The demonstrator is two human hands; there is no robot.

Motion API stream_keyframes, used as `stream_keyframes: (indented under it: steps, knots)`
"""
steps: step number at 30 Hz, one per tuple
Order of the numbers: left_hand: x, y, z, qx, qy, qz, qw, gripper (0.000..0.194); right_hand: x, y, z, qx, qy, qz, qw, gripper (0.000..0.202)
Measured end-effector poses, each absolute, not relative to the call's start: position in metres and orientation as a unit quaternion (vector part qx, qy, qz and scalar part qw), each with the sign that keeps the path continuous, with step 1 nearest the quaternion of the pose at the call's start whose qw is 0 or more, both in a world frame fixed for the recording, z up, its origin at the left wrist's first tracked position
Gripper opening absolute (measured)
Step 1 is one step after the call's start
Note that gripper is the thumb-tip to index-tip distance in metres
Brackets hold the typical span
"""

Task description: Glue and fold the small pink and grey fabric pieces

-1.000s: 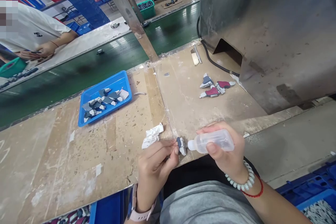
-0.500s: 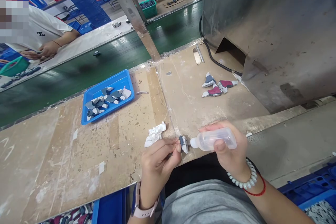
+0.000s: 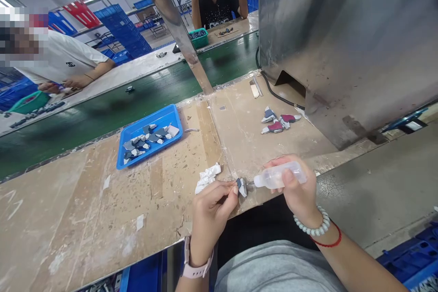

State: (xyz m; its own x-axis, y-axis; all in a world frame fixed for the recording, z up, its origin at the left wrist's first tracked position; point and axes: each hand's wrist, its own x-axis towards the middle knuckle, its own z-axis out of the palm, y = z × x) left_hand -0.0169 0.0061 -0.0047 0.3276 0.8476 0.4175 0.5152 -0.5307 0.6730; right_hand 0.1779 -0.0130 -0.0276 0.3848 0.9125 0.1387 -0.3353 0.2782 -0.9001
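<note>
Between the thumb and fingers of my left hand (image 3: 214, 203) is a small dark grey and white plastic piece (image 3: 242, 187), held low over the table's front edge. My right hand (image 3: 303, 187) is wrapped round a clear squeeze bottle (image 3: 282, 175), tipped on its side. The bottle's thin nozzle points left and reaches close to the piece; whether it touches I cannot tell. A crumpled white cloth or tissue (image 3: 208, 177) lies just beyond my left hand. Farther off on the table are several similar grey, maroon and white pieces (image 3: 275, 126).
A blue tray (image 3: 148, 135) with several grey and white pieces stands left of centre. A metal housing (image 3: 342, 50) with a black cable fills the right. Behind the table runs a green conveyor belt (image 3: 157, 84) carrying a small dark part. Two people sit across it.
The view has tilted upward, showing more of the people opposite. My hands keep hold of the piece and the bottle, with the nozzle still beside the piece. The person at the back has raised hands.
</note>
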Motion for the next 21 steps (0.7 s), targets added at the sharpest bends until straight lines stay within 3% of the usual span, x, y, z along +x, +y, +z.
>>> stream_keyframes:
  steps: [5,10,12,15,18,21]
  knots:
    - [-0.019,0.006,-0.007,0.799,0.426,0.377,0.197,0.02,0.187,-0.008,-0.02,-0.363,-0.24,0.485,0.758,0.029]
    - [-0.025,-0.002,-0.01,0.835,0.4,0.351,0.141,0.009,0.21,-0.009,-0.014,-0.342,-0.236,0.563,0.714,0.04]
    - [-0.029,-0.007,-0.015,0.845,0.391,0.347,0.113,0.02,0.217,-0.008,-0.014,-0.357,-0.279,0.556,0.697,0.034]
    - [-0.029,-0.014,-0.023,0.844,0.393,0.357,0.077,0.026,0.223,-0.001,-0.018,-0.433,-0.368,0.469,0.676,0.037]
    - [-0.024,-0.021,-0.025,0.829,0.415,0.371,0.049,0.024,0.226,0.011,-0.023,-0.544,-0.502,0.3,0.601,0.059]
    - [-0.017,-0.026,-0.019,0.815,0.444,0.371,0.046,0.024,0.231,0.021,-0.029,-0.579,-0.583,0.232,0.52,0.055]
